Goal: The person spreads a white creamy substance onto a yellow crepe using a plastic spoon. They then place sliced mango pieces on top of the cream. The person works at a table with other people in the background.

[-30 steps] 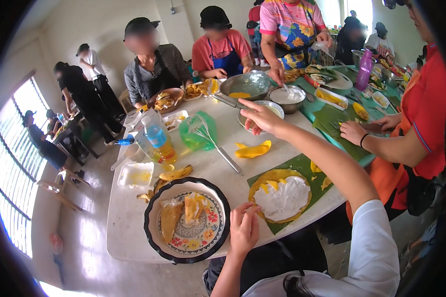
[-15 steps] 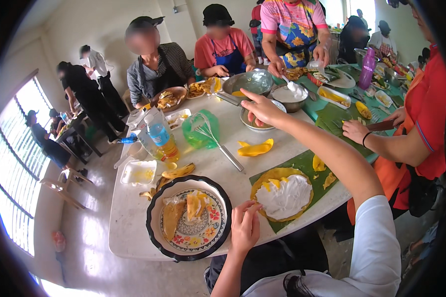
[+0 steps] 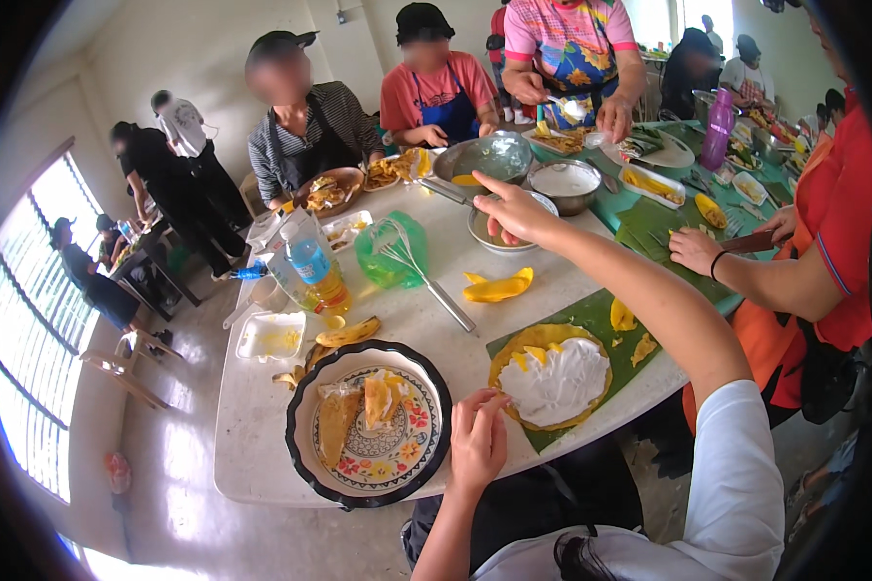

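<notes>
On a green banana leaf (image 3: pixel 591 320) lies a round yellow crepe (image 3: pixel 506 412) spread with white cream (image 3: pixel 557 382), a few yellow fruit strips (image 3: pixel 536 354) on its upper left. My left hand (image 3: pixel 479 445) is closed, fingertips pinched together at the crepe's left edge; whatever they hold is hidden. Stretched far across the table, my right hand (image 3: pixel 515 215) hangs over a metal bowl (image 3: pixel 502 242), index finger extended and nothing visible in it. Left of my left hand stands a dark-rimmed patterned dish (image 3: pixel 368 474) holding a folded crepe (image 3: pixel 339 426) and a cream-topped piece (image 3: pixel 386 399).
A whisk (image 3: pixel 446 302) lies by a green plastic bag (image 3: pixel 397 254). Fruit pieces (image 3: pixel 499 285), banana peels (image 3: pixel 344 334), a foam tray (image 3: pixel 271 336) and a bottle (image 3: pixel 317 271) crowd the table. A co-worker's hands (image 3: pixel 698 254) work at the right; others stand across.
The co-worker across has lifted a cream-loaded spoon out of the white-filled pot and moved it up and left over a food tray. My hands stay nearly still.
</notes>
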Demonstrator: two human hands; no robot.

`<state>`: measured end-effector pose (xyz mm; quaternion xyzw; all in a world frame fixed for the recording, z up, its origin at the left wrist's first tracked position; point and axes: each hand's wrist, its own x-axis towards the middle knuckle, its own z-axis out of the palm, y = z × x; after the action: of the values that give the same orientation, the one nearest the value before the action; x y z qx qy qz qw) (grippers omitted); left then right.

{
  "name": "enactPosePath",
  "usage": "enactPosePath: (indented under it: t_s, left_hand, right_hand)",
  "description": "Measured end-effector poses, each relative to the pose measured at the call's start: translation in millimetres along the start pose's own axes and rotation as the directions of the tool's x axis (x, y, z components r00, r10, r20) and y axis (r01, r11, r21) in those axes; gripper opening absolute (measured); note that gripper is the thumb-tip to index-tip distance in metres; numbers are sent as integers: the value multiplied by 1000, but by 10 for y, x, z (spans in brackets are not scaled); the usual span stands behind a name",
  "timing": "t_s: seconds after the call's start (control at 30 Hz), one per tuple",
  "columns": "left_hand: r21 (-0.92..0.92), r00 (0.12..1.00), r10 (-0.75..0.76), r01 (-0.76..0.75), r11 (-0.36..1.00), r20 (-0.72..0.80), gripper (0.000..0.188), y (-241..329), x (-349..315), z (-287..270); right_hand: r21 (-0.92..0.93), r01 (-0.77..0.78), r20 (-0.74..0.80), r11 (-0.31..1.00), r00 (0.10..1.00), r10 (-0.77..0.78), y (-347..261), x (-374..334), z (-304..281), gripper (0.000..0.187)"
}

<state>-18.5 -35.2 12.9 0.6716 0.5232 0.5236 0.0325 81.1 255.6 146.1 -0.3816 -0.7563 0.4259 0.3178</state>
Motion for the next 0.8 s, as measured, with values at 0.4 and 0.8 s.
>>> enactPosePath:
  t_s: [0.4,0.8]
  left_hand:
    - [9,1000,6,-6,1000,1,33,3,-1,-5]
    - [-6,1000,-12,12,1000,-4,35,-27,-27,21]
  right_hand:
    - [0,7,2,1000,1000,-7,-24,-6,4,65]
    - [662,-272,310,698,948,76,18,-593,-234,72]
